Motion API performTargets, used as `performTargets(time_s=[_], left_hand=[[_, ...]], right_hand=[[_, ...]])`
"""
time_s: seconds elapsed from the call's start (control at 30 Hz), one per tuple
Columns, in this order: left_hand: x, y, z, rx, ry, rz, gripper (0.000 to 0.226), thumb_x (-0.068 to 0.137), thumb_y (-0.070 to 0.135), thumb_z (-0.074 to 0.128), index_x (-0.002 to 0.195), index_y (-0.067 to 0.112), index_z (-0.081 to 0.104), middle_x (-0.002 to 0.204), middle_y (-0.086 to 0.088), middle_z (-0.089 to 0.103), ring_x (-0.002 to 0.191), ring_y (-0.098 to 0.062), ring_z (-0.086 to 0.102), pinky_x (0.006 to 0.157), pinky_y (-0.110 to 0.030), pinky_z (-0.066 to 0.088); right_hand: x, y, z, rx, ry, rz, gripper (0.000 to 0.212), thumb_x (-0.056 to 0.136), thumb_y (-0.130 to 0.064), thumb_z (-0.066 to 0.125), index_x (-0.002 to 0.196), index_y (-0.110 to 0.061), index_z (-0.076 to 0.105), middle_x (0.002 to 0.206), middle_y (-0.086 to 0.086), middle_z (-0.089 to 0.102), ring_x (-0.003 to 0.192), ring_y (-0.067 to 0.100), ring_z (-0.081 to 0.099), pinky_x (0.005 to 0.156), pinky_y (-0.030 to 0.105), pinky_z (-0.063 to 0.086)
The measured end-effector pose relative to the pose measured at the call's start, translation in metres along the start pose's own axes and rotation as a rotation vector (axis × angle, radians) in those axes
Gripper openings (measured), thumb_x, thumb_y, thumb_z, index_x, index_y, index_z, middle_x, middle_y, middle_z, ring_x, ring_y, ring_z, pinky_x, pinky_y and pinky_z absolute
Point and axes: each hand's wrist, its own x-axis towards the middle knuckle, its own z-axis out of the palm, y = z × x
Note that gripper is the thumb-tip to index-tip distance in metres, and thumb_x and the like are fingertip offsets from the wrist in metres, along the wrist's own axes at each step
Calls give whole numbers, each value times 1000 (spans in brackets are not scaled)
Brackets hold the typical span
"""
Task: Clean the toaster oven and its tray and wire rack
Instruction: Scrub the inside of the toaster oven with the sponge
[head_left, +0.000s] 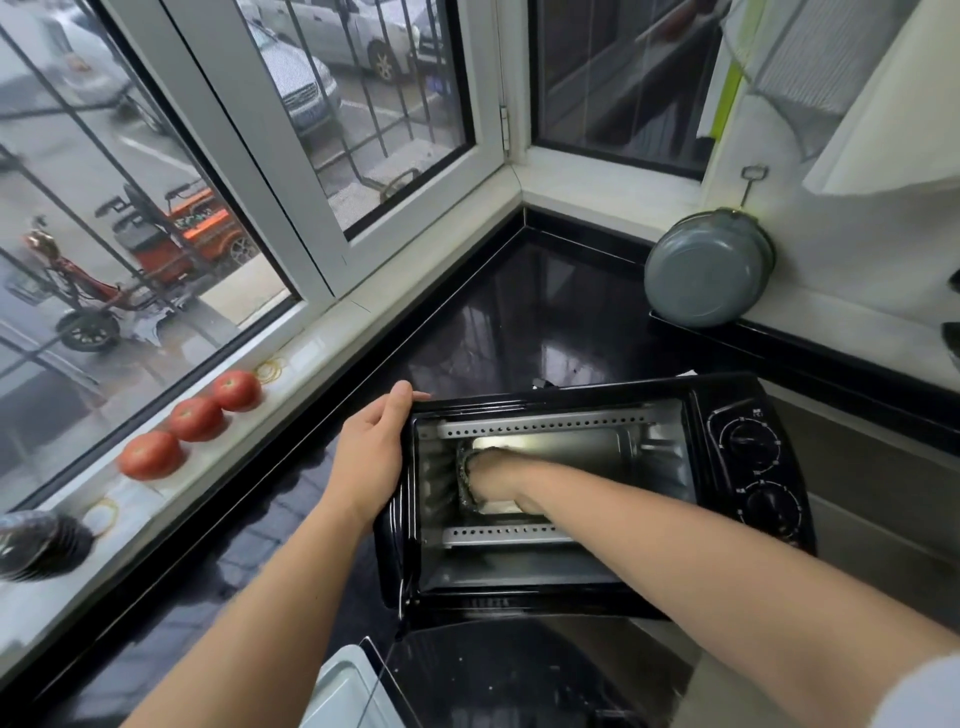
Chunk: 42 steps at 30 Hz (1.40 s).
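Deep inside the black toaster oven (587, 499) on the dark counter (519, 312), the right hand (493, 480) presses a scouring pad (464, 480) against the back wall, while the left hand (371, 457) clasps the casing's left edge, steadying it.

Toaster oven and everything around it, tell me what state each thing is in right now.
Oven: tipped on its back, door open, cavity facing up.
Left hand: grips the oven's left edge.
Right hand: inside the cavity, pressing a scrubber against the back wall.
Knobs: settings unreadable.
Tomatoes: three, whole, on the sill.
Pan: leaning against the wall.
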Motion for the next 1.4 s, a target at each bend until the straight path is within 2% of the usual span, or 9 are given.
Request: performTargets(time_s=[0.13,0.27,0.37,0.47,0.7,0.87,1.07,1.2,1.4], left_hand=[[-2,1,1,-4,5,8,41,105,50,53,100,22,82,99,-4,81,93,-17,74,102,-47,55],[-4,2,1,-3,14,7,39,105,52,53,99,28,82,98,-2,81,96,-19,75,103,-48,55],[-5,2,0,-11,30,-7,42,103,56,54,99,24,82,100,-4,81,105,-30,74,105,-55,53],[-5,2,-1,-18,27,-13,49,95,64,56,101,22,81,102,-8,80,107,-36,73,105,-60,51],[-14,-1,-1,-26,32,-14,56,81,76,58,102,29,82,102,-3,81,105,-29,74,105,-56,52],[-15,-1,-2,-21,30,-7,56,82,77,58,103,31,82,102,-2,81,105,-27,75,105,-56,52],[-14,-4,-3,-3,31,8,55,85,77,57,103,31,81,101,-1,81,103,-26,75,104,-58,53],[-16,-4,-4,-10,8,0,57,84,79,58,105,31,81,102,-2,81,103,-25,75,105,-57,53],[-14,-1,-3,7,0,-14,54,84,79,57,104,36,81,102,2,81,104,-22,75,107,-54,51]], right_hand=[[-8,-3,0,326,60,3,55,88,9,48,141,-6,49,138,10,52,126,26,49,103,33,42],[-28,-6,-4,390,6,-21,38,84,11,48,115,-10,58,99,6,55,90,18,53,77,27,46],[-46,-9,-7,391,-45,-46,48,77,11,53,122,-3,57,128,18,55,124,31,49,107,43,42],[-57,-10,-4,389,-34,-94,50,72,9,54,122,4,57,135,23,54,127,38,47,111,52,39],[-36,1,10,262,21,-89,37,92,5,43,124,-2,61,128,19,61,106,25,55,83,30,42],[-39,10,-9,168,26,-93,57,95,6,33,139,-20,57,144,3,54,132,22,49,104,21,33],[-43,11,-4,131,-8,-258,52,76,-14,81,122,-20,60,102,-9,61,96,13,59,75,21,42],[-19,10,19,97,206,-175,69,74,-28,84,132,-21,47,118,0,59,102,20,57,83,26,47],[6,26,14,-48,301,-30,49,85,-21,66,133,-28,59,130,1,65,116,27,63,95,27,49]])
